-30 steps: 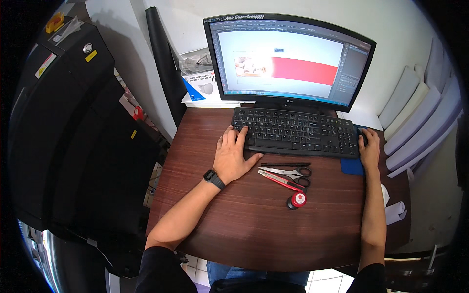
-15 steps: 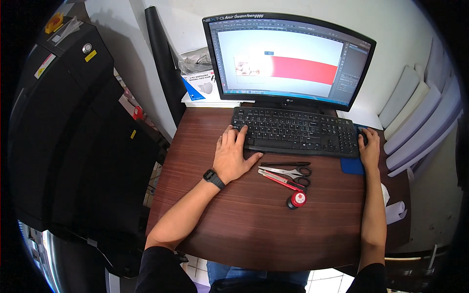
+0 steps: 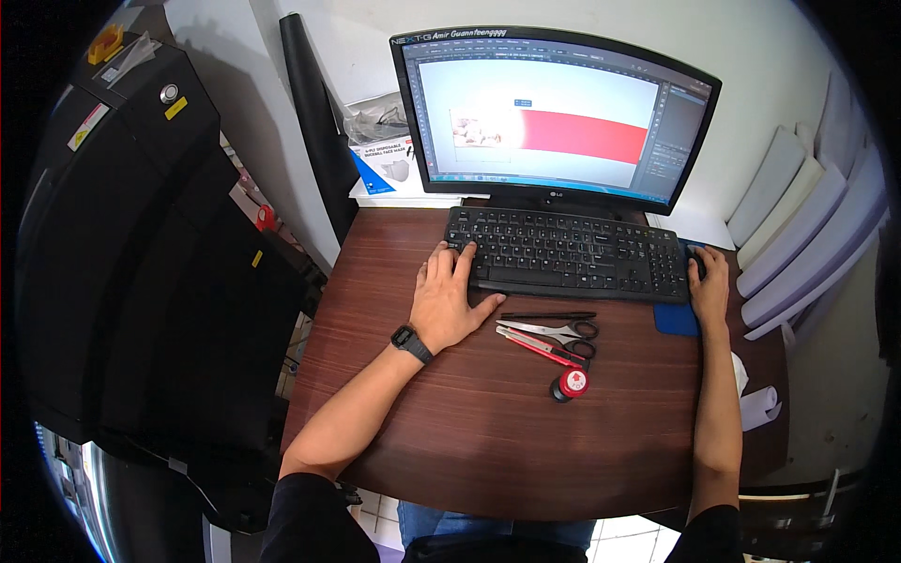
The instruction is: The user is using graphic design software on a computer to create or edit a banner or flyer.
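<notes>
My left hand (image 3: 445, 305) rests with spread fingers at the left end of the black keyboard (image 3: 563, 253), fingertips on its keys and thumb on the desk below it. My right hand (image 3: 709, 286) is curled over a dark mouse (image 3: 694, 255) on a blue pad (image 3: 676, 319). The monitor (image 3: 563, 84) shows a design window with a red band and a pale picture at its left. Below the keyboard lie a black pen-like stick (image 3: 544, 315), scissors (image 3: 563, 331), a red box cutter (image 3: 540, 346) and a round red-and-black object (image 3: 571, 385).
A wooden desk (image 3: 497, 441) holds these. A large black machine (image 3: 150, 281) stands at the left, a dark roll (image 3: 310, 113) beside the wall. A mask box (image 3: 383, 167) sits behind the desk's left part. White paper rolls (image 3: 798, 225) lean at the right.
On the screen the pale picture's outline and a small floating label have shifted slightly, the label ending lower and further left than at first. My hands show no visible movement.
</notes>
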Demonstrator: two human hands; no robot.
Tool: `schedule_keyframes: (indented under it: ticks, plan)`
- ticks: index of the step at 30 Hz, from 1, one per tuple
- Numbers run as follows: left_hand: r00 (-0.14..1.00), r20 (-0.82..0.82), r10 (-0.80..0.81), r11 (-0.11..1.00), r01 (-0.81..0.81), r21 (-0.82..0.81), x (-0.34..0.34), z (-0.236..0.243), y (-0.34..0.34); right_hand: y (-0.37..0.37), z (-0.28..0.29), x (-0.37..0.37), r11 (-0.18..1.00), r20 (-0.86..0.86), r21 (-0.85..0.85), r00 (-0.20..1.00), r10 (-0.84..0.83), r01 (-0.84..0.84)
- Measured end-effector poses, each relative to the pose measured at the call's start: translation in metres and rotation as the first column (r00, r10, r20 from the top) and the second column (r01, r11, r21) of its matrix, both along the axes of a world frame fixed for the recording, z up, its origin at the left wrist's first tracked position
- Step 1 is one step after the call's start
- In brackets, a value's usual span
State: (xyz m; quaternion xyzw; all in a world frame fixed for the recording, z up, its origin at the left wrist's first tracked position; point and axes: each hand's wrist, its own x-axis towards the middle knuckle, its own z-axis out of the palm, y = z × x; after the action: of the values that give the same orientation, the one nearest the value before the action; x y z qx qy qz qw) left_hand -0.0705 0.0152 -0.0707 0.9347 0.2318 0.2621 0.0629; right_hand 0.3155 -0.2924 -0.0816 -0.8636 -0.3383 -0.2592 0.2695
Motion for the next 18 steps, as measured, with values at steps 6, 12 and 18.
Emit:
schedule_keyframes:
  ticks: [6, 12, 18]
  plan:
    - [1.000, 0.002, -0.014, 1.000, 0.014, -0.006, 0.0003, 0.0012, 0.0002, -0.0007, -0.0015, 0.0024, 1.000, -0.014, -0.005, 1.000, -0.002, 0.002]
    - [1.000, 0.000, -0.008, 1.000, 0.008, -0.004, 0.0004, 0.0010, 0.0003, -0.0009, -0.0013, 0.0037, 1.000, -0.013, 0.004, 1.000, 0.000, 0.000]
    - [1.000, -0.018, -0.004, 1.000, 0.003, -0.023, 0.0001, 0.0022, -0.0003, -0.0002, 0.0003, 0.0004, 1.000, -0.016, 0.009, 1.000, 0.010, -0.010]
